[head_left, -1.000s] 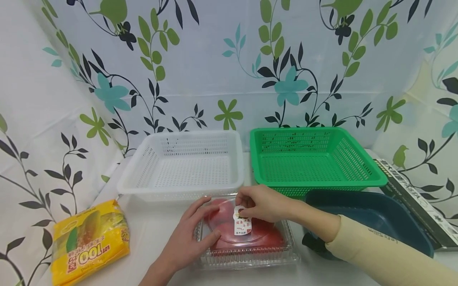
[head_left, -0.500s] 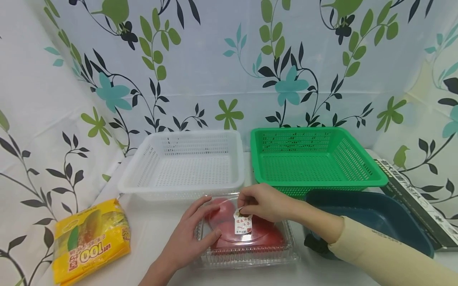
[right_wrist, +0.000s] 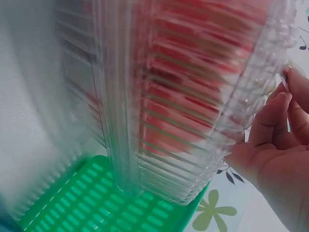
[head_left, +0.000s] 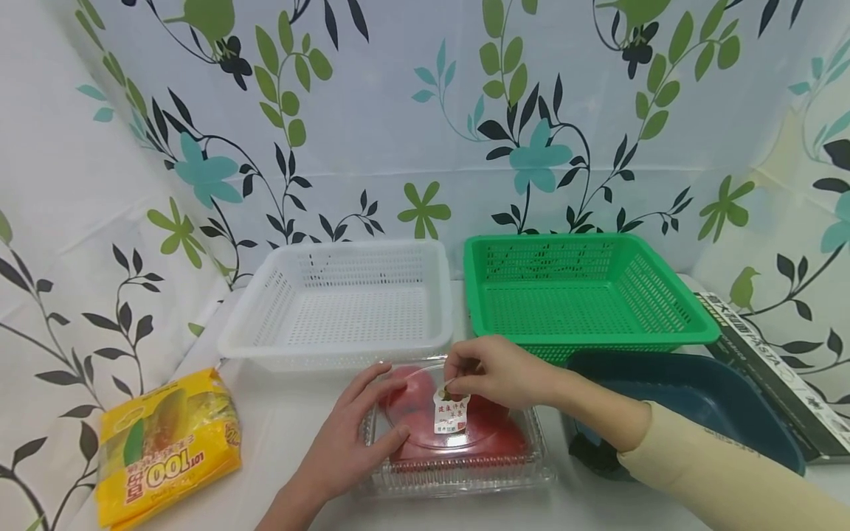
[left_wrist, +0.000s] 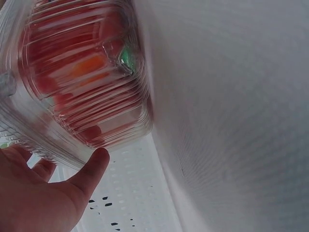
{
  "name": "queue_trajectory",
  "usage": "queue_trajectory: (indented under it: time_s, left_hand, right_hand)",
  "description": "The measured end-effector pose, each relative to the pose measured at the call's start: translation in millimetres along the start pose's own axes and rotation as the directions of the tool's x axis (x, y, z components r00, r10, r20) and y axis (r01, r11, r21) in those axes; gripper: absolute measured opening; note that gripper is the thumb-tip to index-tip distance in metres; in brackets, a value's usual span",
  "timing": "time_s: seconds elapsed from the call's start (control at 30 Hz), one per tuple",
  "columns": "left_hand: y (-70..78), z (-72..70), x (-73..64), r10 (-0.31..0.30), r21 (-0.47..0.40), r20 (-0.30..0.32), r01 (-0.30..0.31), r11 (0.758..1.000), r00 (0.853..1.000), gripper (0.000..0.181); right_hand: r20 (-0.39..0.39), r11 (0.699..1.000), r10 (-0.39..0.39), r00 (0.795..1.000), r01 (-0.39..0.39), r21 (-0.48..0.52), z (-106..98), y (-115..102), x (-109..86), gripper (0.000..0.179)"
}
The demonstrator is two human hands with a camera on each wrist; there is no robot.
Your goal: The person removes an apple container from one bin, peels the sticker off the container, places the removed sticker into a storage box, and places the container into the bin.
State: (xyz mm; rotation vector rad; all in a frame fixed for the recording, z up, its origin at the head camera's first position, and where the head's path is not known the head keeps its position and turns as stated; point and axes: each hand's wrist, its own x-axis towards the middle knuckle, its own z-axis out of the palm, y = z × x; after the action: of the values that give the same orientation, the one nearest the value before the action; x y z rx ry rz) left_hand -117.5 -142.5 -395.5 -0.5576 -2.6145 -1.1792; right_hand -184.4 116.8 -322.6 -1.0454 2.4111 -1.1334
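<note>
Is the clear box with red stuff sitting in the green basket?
No, the clear box rests on the white table, in front of the white basket and the green basket.

Pale fabric backdrop (head_left: 372, 88) is hanging beyond left hand (head_left: 353, 434) and right hand (head_left: 501, 372), filling upper part of head view. Printed green leaves (head_left: 268, 53), dark sprigs (head_left: 491, 130) and turquoise flowers (head_left: 541, 157) are repeating across it. Small green printed bird (head_left: 744, 289) is perching far right of right hand. Left of left hand, backdrop is slanting toward viewer. White tabletop (head_left: 285, 413) is stretching beneath both hands. Soft light is falling evenly over backdrop.
</note>
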Motion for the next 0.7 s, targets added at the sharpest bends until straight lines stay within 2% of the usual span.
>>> queue_trajectory:
  time_s: [0.43, 0.7]
  left_hand:
    - [0.1, -0.3, 0.9, -0.021, -0.001, 0.012, 0.021, 1.000, 1.000, 0.049]
    - [1.2, -0.5, 0.6, -0.024, -0.010, 0.015, 0.024, 1.000, 1.000, 0.048]
  right_hand:
    - [0.021, 0.997, 0.025, 0.999, -0.026, 0.066, -5.5, -3.7, -0.8, 0.005]
    - [0.040, 0.993, 0.008, 0.999, -0.013, 0.119, -7.6, 0.1, -2.0, 0.004]
